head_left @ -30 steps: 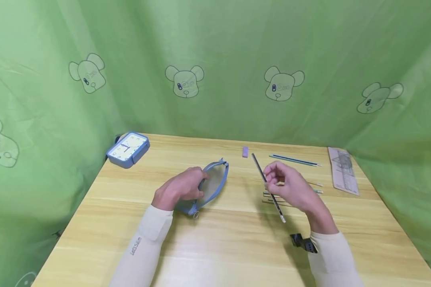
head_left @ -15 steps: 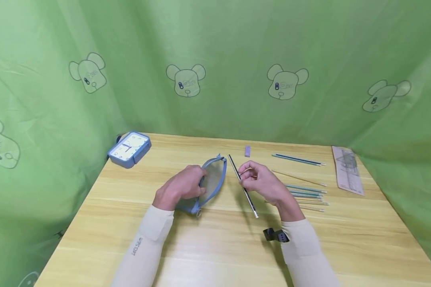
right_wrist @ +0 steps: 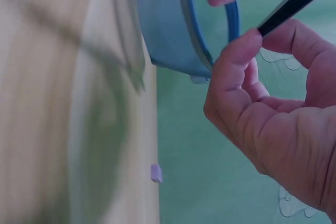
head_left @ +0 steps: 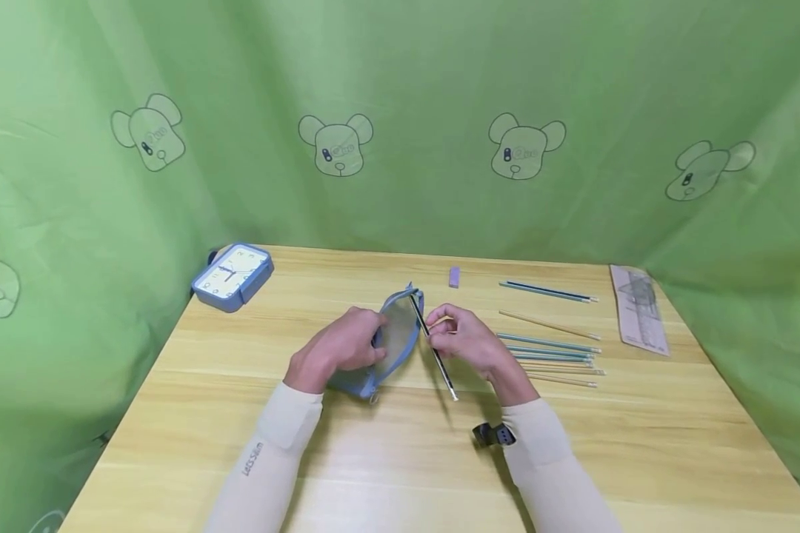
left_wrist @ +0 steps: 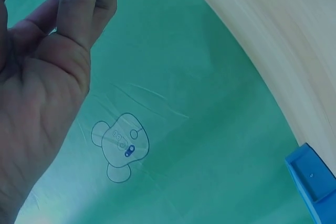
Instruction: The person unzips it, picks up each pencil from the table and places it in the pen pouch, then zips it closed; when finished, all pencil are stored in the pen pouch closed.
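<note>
A translucent pencil pouch (head_left: 356,385) with blue zipper edging gapes open in the middle of the head view. My left hand (head_left: 347,340) grips its left edge, with the thumb inside the mouth. Between thumb and fingertips my right hand (head_left: 463,339) pinches a dark striped pencil (head_left: 443,370). The pencil slants, its white-tipped end low and toward me, its far end at the pouch's opening near the far corner. From the right wrist view, the pencil's black shaft (right_wrist: 287,10) rises from the pinch beside the blue pouch (right_wrist: 165,24). The left wrist view hides most of the pouch.
Several pencils (head_left: 550,343) lie spread on the wooden table (head_left: 400,474) right of my right hand, with two more pencils (head_left: 548,291) behind. A purple eraser (head_left: 454,277) sits near the back edge. Rulers in a sleeve (head_left: 638,311) lie far right; a blue clock (head_left: 233,277) stands back left.
My right hand has carried the dark pencil leftward from above the other pencils, bringing its far end to the pouch's mouth. My left hand keeps its grip on the pouch.
</note>
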A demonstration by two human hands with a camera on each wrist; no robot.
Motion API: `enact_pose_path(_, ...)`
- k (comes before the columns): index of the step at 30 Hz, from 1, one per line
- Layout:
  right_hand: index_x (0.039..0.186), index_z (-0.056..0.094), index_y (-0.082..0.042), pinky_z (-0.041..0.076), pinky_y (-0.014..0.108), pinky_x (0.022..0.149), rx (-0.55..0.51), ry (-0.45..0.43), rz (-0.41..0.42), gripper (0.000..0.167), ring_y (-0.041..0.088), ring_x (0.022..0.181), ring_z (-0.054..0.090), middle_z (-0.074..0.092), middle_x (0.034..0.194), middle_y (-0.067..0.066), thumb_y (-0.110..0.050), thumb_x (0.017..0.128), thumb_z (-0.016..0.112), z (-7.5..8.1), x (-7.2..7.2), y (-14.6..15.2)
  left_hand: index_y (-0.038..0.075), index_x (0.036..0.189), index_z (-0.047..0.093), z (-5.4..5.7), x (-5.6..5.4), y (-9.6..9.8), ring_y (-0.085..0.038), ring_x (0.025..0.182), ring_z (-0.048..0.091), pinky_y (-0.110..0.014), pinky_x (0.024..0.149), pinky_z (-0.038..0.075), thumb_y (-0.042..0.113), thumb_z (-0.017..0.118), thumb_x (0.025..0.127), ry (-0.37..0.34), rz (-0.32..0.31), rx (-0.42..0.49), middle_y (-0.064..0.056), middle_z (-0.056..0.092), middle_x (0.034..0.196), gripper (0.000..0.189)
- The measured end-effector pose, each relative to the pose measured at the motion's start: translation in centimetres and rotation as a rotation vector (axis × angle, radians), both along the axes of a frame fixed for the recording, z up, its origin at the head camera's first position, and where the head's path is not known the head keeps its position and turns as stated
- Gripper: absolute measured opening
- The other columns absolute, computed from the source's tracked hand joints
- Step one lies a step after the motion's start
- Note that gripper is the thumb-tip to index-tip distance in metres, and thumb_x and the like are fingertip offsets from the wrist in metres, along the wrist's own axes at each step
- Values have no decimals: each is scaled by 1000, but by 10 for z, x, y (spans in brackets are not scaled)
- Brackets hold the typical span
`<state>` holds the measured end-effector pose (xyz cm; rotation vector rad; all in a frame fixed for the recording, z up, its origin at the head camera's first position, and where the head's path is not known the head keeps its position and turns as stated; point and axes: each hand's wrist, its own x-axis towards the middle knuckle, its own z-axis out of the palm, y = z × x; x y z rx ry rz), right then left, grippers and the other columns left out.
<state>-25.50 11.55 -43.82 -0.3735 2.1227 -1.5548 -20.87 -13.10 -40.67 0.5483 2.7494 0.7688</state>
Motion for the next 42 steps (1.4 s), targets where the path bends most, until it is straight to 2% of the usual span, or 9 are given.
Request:
enact_pose_path(3, 123, 55, 6, 49, 23, 66, -12, -12, -43, 34, 15, 73, 55, 64, 93, 6, 6, 90, 62, -5, 0, -5, -3, 124, 72, 0, 1, 4, -9, 59, 47, -21, 53, 39, 12, 78, 96, 14, -22, 12, -1, 51, 74, 33)
enact_pose_path(5, 124, 55, 6, 49, 23, 66, -19, -11, -78, 34, 15, 73, 55, 63, 91, 4, 7, 90, 61, -7, 1, -8, -3, 124, 72, 0, 1, 7, -10, 61, 48, -21, 54, 41, 11, 79, 96, 12, -30, 19, -1, 52, 75, 33)
enact_pose_path(12, 117, 57, 5, 50, 21, 64, -33, -18, -202, 28, 12, 71, 54, 61, 83, -1, 9, 90, 63, -12, 2, -18, -3, 141, 67, 0, 5, 18, -9, 59, 51, -23, 53, 43, 10, 79, 94, -28, -21, 40, 0, 55, 72, 49)
enact_pose_path(19, 108, 60, 6, 48, 18, 61, -46, -14, -276, 20, 10, 72, 54, 58, 83, -1, 10, 90, 66, -14, 3, -26, -2, 144, 64, -5, 5, 29, -6, 52, 46, -21, 48, 36, 8, 79, 93, -63, -35, 123, 5, 50, 61, 54)
enact_pose_path(22, 105, 61, 5, 50, 18, 62, -35, 10, -295, 17, 10, 74, 55, 58, 85, 0, 9, 90, 67, -14, 4, -29, -3, 144, 64, -6, 5, 32, -6, 50, 43, -20, 46, 34, 7, 79, 92, -60, -9, 141, 6, 48, 59, 55)
enact_pose_path(30, 96, 67, 0, 51, 17, 63, 84, 139, -354, 13, 8, 71, 58, 60, 86, 1, 5, 86, 73, -13, 9, -35, -2, 140, 68, -7, 4, 40, -6, 52, 51, -19, 48, 40, 11, 82, 92, -37, 63, 190, 3, 60, 62, 52)
enact_pose_path(32, 97, 67, 0, 53, 18, 64, 98, 142, -353, 13, 7, 70, 61, 61, 86, 1, 3, 88, 76, -14, 9, -36, -2, 137, 69, -7, 4, 41, -6, 54, 55, -20, 49, 44, 9, 82, 92, -45, 87, 217, 2, 64, 66, 48)
enact_pose_path(37, 98, 66, 2, 55, 19, 66, 67, 124, -340, 16, 9, 73, 61, 61, 86, 3, 1, 91, 81, -12, 11, -36, -5, 141, 65, -7, 2, 39, -13, 61, 66, -22, 53, 52, 6, 82, 92, -83, 177, 289, -4, 70, 75, 53)
enact_pose_path(42, 101, 66, 4, 57, 18, 68, 23, 119, -302, 15, 9, 74, 65, 62, 86, 3, 4, 92, 77, -5, 13, -33, -5, 147, 60, -5, 0, 33, -16, 65, 72, -24, 57, 55, 5, 82, 92, -88, 230, 301, -5, 72, 79, 60)
